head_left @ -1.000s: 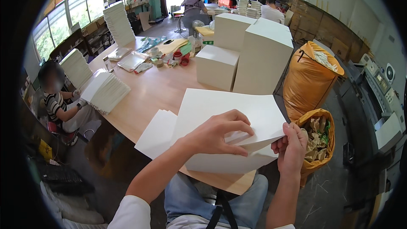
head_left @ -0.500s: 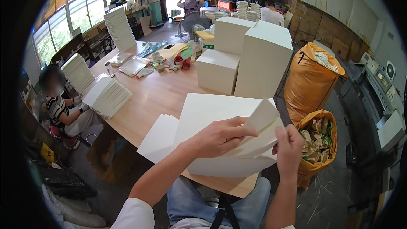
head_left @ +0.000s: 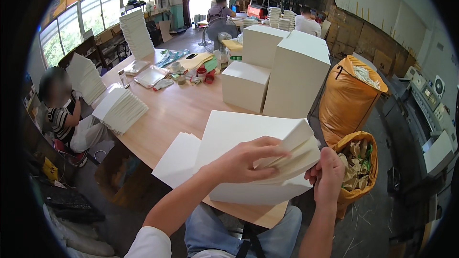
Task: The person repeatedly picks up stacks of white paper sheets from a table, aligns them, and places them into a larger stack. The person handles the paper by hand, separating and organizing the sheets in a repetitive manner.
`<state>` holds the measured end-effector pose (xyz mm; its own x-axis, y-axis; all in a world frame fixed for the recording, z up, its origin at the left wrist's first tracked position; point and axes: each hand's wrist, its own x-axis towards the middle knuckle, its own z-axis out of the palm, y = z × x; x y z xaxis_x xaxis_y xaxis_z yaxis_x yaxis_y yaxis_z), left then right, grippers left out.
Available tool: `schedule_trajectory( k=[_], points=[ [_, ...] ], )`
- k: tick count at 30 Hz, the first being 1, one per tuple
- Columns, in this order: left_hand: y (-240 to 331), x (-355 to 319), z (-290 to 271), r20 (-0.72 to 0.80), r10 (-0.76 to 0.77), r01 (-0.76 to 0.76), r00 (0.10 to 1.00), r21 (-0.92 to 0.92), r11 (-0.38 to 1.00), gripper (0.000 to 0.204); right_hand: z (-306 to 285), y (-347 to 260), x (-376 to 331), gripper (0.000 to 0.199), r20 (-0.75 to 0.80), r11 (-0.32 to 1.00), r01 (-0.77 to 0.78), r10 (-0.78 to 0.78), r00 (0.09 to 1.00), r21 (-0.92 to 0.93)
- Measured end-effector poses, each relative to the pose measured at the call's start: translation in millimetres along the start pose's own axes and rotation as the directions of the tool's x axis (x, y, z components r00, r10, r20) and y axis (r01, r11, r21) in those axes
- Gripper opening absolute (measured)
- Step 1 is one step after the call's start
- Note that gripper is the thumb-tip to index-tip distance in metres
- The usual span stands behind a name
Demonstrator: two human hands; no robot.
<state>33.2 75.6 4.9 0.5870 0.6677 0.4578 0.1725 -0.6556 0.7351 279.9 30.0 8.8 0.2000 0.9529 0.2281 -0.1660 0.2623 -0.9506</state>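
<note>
A thick stack of large white paper sheets (head_left: 239, 126) lies at the near edge of the table. Several sheets at its right side are lifted and fanned into curled flaps (head_left: 296, 155). My left hand (head_left: 246, 160) lies over these flaps, fingers apart and slightly blurred, touching the paper. At the right edge of the raised sheets, my right hand (head_left: 329, 174) is closed with its thumb on top; what its curled fingers hold, if anything, is hidden. A smaller pile of white sheets (head_left: 176, 160) sticks out at the left of the stack.
Tall white paper blocks (head_left: 296, 76) stand behind the stack. Tape rolls (head_left: 202, 72) and plastic packets (head_left: 150, 75) lie mid-table. Orange sacks (head_left: 346, 105) stand at the right. A seated person (head_left: 64, 114) is at the left beside paper piles (head_left: 122, 107). A fan (head_left: 220, 33) stands beyond.
My right thumb has come off the sheets and that hand sits slightly farther right. My left fingers have spread, and the lifted sheets have fanned apart more.
</note>
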Motion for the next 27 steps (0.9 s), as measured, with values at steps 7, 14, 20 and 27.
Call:
schedule_trajectory(
  k=[7, 14, 20, 27],
  points=[
    [-2.3, 2.0, -0.2, 0.047, 0.119, -0.125, 0.992, 0.133, 0.983, 0.040, 4.3, -5.3, 5.1, 0.040, 0.034, 0.996, -0.070, 0.068, 0.997, 0.062],
    [-3.5, -0.6, -0.4, 0.060, 0.025, -0.028, 0.998, 0.049, 0.998, 0.046, 1.3, -2.6, 2.9, 0.039, 0.035, 0.998, -0.050, 0.049, 0.998, 0.046],
    [-1.6, 1.9, 6.2, -0.043, 0.078, -0.076, 0.996, 0.039, 0.996, 0.051, 0.7, 8.2, 2.4, 0.040, 0.040, 0.917, 0.187, -0.185, 0.982, -0.352],
    [2.2, 1.0, 1.3, 0.057, 0.091, -0.099, 0.994, 0.146, 0.984, 0.043, 4.3, -3.9, 6.5, 0.037, 0.046, 0.986, -0.069, 0.063, 0.997, 0.153]
  ],
)
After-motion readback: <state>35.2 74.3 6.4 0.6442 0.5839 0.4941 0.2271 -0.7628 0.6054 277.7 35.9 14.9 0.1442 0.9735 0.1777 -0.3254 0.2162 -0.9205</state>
